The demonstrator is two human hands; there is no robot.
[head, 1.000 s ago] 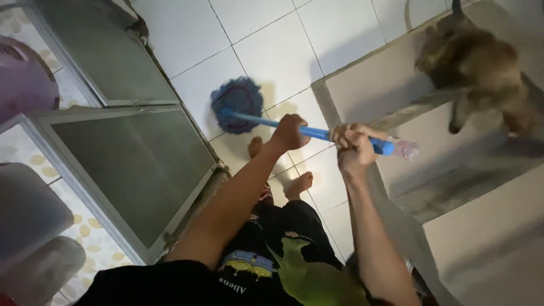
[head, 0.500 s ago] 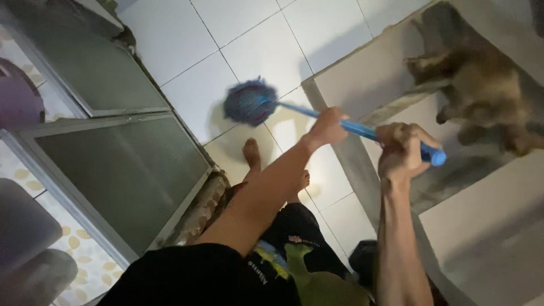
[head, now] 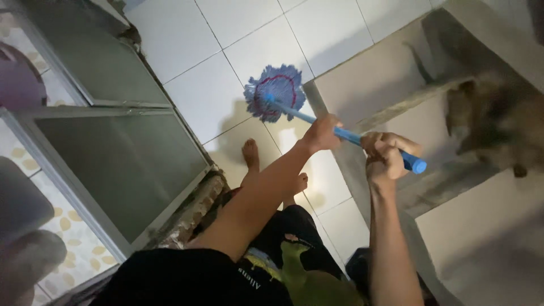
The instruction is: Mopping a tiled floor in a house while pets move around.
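I take the mop head (head: 275,92) as my landmark. It lies flat on the white floor tiles (head: 198,85), a round blue fringe with a red ring inside it, spread out and pressed against the floor. Just to its right, the grey edge of the step (head: 323,107) begins; the head sits almost against that corner, so I see little room on that side. To its left the tiles run open until they meet the metal-framed glass door (head: 122,158), whose lower edge ends in a rough, crumbled sill. Above the mop head the tiles lie open toward the top of the view. Below it stand my bare feet (head: 250,154), near the head but not touching it.

The blue handle (head: 345,136) runs from the mop head down and to the right, tilted. My left hand (head: 321,134) is wrapped fully round the handle partway along it, fingers closed on it. My right hand (head: 387,155) is clenched round the handle near its top end, with the rounded blue cap sticking out just beyond the fist. Both fists are tight on the shaft.

Well to the right of the mop head, up on the step, a brown furry animal (head: 493,122) shows as a blur; I cannot tell its pose.
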